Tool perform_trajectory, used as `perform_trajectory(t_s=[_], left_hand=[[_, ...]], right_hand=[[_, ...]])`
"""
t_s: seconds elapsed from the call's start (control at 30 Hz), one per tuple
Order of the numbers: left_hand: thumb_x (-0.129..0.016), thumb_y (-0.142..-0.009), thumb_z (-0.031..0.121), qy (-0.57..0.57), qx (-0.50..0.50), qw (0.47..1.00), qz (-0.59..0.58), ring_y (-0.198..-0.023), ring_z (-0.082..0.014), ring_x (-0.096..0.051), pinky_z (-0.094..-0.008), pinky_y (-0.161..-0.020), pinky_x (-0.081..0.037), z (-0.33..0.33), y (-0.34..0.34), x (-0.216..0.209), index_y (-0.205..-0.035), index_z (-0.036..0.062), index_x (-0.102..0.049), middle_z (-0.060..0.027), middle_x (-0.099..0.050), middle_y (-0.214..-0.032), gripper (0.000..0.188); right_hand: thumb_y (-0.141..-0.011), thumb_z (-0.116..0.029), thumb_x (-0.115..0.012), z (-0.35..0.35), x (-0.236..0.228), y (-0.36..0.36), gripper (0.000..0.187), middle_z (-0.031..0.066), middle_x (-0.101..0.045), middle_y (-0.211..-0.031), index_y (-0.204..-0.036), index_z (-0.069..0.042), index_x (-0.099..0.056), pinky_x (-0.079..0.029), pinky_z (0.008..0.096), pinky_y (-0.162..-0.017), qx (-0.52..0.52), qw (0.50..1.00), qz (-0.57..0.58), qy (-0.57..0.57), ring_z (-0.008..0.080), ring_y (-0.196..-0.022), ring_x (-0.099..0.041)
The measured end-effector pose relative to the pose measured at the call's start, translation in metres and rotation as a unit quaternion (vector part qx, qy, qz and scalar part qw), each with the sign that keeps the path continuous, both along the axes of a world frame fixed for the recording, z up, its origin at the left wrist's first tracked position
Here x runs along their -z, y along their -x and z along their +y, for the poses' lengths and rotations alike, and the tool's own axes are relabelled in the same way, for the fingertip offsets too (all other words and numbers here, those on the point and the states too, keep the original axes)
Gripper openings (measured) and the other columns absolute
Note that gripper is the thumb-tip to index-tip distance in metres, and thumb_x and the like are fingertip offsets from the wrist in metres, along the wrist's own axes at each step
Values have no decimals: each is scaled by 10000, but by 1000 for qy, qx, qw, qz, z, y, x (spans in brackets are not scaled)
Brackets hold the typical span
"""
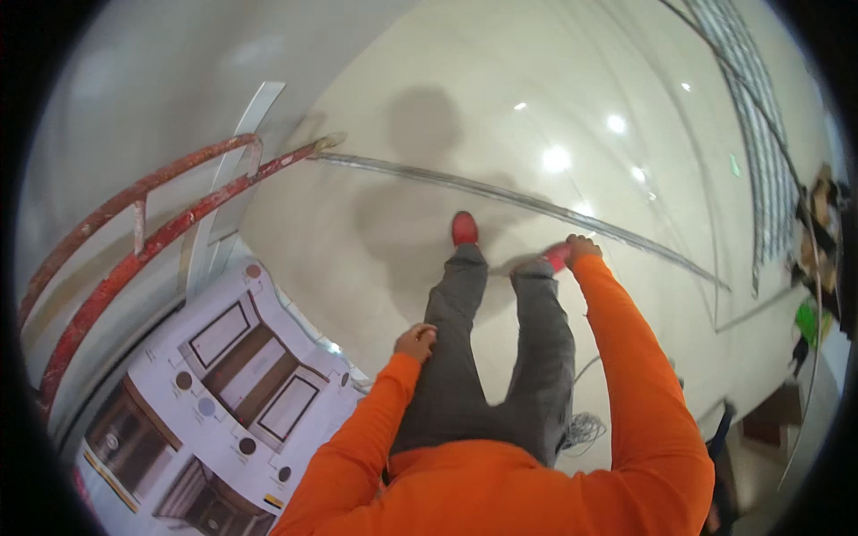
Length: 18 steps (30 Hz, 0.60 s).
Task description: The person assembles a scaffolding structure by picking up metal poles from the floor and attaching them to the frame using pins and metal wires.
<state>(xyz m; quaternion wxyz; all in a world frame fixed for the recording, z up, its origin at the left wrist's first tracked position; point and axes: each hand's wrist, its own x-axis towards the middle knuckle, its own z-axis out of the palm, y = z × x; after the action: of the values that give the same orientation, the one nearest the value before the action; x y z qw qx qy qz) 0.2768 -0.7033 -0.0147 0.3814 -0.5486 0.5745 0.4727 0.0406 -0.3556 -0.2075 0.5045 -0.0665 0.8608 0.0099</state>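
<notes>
My left hand [416, 342] hangs beside my left thigh, its fingers curled in and nothing showing in them. My right hand [583, 247] reaches forward past my right shoe [556, 257], fingers pinched together. A tiny pale tip shows at those fingers, too small to name. Just beyond the right hand, a long grey metal strip [500, 194] runs slantwise across the glossy floor [402, 241]. I see my orange sleeves, grey trousers and red shoes, with the left shoe [464, 229] short of the strip.
Worn red metal rails [152, 241] stand at the left, beside a pale upright strip [234, 152]. Below them spreads a printed sheet with door pictures [250, 375]. Ribbed metal lengths [758, 134] lie at the far right, near a cluttered pile [818, 241]. A coiled wire [583, 431] lies by my right leg.
</notes>
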Motion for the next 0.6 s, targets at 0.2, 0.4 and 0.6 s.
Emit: perform_trajectory(t_s=[0.2, 0.4, 0.6], left_hand=[[-614, -880, 306, 95, 238, 965, 49, -833, -232, -676, -326, -790, -512, 30, 19, 23, -1096, 143, -676, -48, -711, -919, 278], [-639, -873, 307, 94, 220, 970, 46, -792, -187, -672, -322, -737, -521, 26, 28, 16, -1089, 119, -674, -41, -699, -860, 289], [-691, -840, 245, 53, 155, 986, 23, -710, -141, -650, -274, -624, -490, 18, 34, 13, -1073, 86, -686, -37, -685, -808, 282]], right_hand=[[-807, -151, -677, -63, 145, 14, 525, 86, -525, -1305, -1289, -160, -471, -463, 435, -975, -97, 995, 31, 5, 286, -1228, -513], [-905, -109, -565, -103, 262, 5, 590, 75, -417, -1432, -1442, -164, -327, -388, 455, -1067, -120, 989, 82, 3, 252, -1320, -427], [-903, -127, -581, -123, 323, -4, 495, 73, -472, -1334, -1359, -127, -388, -416, 464, -1026, -168, 979, 118, -15, 244, -1261, -480]])
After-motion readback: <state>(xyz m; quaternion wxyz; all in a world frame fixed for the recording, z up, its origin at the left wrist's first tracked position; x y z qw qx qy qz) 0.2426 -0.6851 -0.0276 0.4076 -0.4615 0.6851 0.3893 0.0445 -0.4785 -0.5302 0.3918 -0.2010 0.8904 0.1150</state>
